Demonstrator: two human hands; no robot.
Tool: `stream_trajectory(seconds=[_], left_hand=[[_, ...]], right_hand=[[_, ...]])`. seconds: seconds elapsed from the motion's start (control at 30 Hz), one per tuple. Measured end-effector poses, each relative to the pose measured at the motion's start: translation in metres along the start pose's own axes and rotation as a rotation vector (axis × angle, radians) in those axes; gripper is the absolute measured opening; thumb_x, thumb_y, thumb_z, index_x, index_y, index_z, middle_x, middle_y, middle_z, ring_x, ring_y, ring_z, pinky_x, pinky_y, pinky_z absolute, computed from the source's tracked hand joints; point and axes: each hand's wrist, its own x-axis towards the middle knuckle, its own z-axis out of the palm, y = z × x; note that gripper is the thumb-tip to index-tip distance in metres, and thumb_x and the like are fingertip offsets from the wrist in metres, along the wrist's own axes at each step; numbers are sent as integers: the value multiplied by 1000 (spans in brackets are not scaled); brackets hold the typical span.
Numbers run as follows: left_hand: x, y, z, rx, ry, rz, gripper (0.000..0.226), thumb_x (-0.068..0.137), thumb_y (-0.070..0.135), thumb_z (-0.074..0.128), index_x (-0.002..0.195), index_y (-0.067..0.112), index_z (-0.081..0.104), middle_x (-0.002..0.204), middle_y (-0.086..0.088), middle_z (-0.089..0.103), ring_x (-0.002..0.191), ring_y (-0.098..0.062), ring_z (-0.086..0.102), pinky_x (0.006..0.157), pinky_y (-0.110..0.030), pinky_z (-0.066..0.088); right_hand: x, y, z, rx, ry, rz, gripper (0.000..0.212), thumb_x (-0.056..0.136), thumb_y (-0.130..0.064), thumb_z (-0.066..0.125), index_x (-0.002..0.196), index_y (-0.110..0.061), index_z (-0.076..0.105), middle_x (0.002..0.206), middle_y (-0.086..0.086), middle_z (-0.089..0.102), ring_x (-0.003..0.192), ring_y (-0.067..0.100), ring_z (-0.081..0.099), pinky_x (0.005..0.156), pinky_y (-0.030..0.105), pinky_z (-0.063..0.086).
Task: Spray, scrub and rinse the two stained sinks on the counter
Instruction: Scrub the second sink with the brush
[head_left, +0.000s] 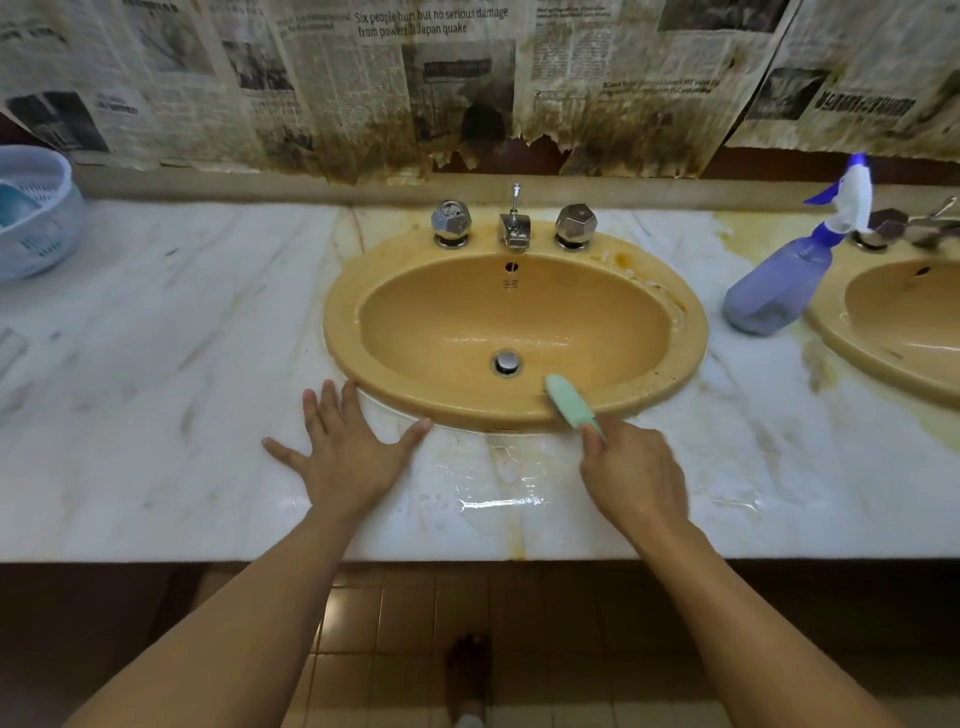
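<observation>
Two sinks (441, 322) (904, 322), one brush (569, 400) (right hand (634, 473))

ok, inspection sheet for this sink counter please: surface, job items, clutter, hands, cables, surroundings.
Surface: marble counter, wet in front of the middle sink, yellow-brown stains to the right.
Job's things: middle sink, grime on its right rim; second sink cut off by the right edge; spray bottle stands between them; green brush head on the near basin wall.
Clutter: white basket, far left.
Hands: left hand flat on the counter; right hand has its grip on the brush handle.
Cables: nothing seen.
Surroundings: stained newspaper on the wall; tiled floor.
</observation>
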Motion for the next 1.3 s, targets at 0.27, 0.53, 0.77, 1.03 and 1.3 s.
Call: stream_trajectory(seconds=[0.27, 0.53, 0.77, 1.03, 1.3], left_hand=[[-4, 7, -3, -6, 88, -5, 127, 64, 108, 25, 161, 27, 18, 168, 3, 12, 158, -19, 1, 115, -76, -8], [20, -2, -4, 51, 123, 117, 129, 67, 104, 38, 161, 21, 9, 162, -11, 22, 154, -27, 11, 116, -74, 3], [26, -3, 0, 82, 29, 111, 141, 65, 108, 23, 164, 13, -9, 173, -1, -7, 158, -14, -15, 118, -72, -10], [25, 1, -3, 71, 6, 177, 121, 69, 106, 18, 162, 36, -12, 173, -1, -11, 158, -21, -14, 114, -75, -10], [31, -2, -6, 57, -8, 169, 117, 67, 107, 21, 161, 44, -10, 173, -2, -9, 158, -18, -16, 115, -73, -12]], right_hand=[[37, 58, -27, -49, -11, 142, 25, 103, -34, 43, 100, -19, 63, 96, 14, 66, 92, 40, 63, 70, 38, 45], [33, 69, -24, -126, -60, -4, 28, 106, -41, 38, 105, -22, 58, 84, 9, 61, 72, 31, 52, 57, 35, 35], [117, 115, -56, -76, 33, 258, 28, 104, -36, 41, 96, -16, 60, 107, 20, 65, 99, 42, 59, 73, 37, 40], [120, 103, -64, -213, -49, 210, 27, 102, -36, 44, 101, -16, 63, 103, 15, 59, 94, 40, 58, 74, 38, 44], [184, 102, -57, -173, -55, 207, 24, 103, -32, 48, 94, -12, 59, 105, 16, 57, 95, 38, 55, 75, 38, 42]])
